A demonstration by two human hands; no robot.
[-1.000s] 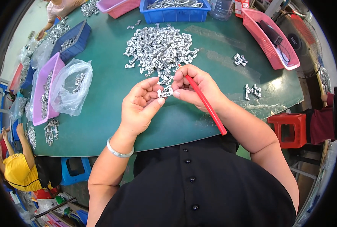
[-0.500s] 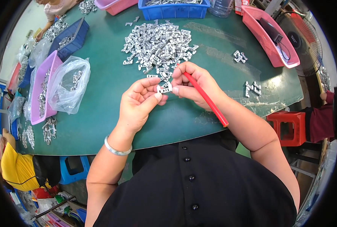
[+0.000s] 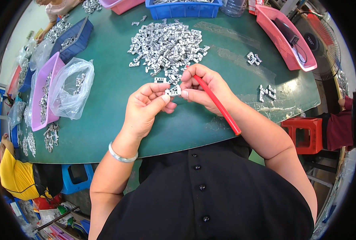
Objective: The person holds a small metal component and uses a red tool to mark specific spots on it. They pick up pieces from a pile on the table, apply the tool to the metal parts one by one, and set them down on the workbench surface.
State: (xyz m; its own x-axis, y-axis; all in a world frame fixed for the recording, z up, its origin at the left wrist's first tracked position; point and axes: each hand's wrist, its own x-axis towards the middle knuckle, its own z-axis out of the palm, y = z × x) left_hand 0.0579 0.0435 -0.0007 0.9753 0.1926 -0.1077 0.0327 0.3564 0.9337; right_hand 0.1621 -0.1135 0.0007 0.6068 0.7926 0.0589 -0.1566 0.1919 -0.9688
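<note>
Between thumb and fingers, my left hand (image 3: 148, 105) pinches a small silvery metal part (image 3: 172, 91) with dark slots. My right hand (image 3: 206, 89) is closed round a red rod-like tool (image 3: 218, 103), shaped like a marker or pencil; its blunt end points down toward my forearm. The right fingertips are close beside the metal part, and whether they touch it I cannot tell. Just beyond my hands lies a big pile of similar metal parts (image 3: 164, 44) on the green table (image 3: 110, 100). One loose metal part (image 3: 160, 80) rests at the pile's near edge.
At the left stand a purple basket (image 3: 36, 114), a clear plastic bag (image 3: 72, 104) and a blue bin (image 3: 84, 38). A blue tray (image 3: 184, 12) is at the back, a pink basket (image 3: 282, 48) at the right. Small groups of metal parts (image 3: 262, 94) lie right. Other people sit nearby.
The metal part in my left fingers has turned and tilted slightly. Both hands stay in nearly the same place, and the red tool is still in my right hand.
</note>
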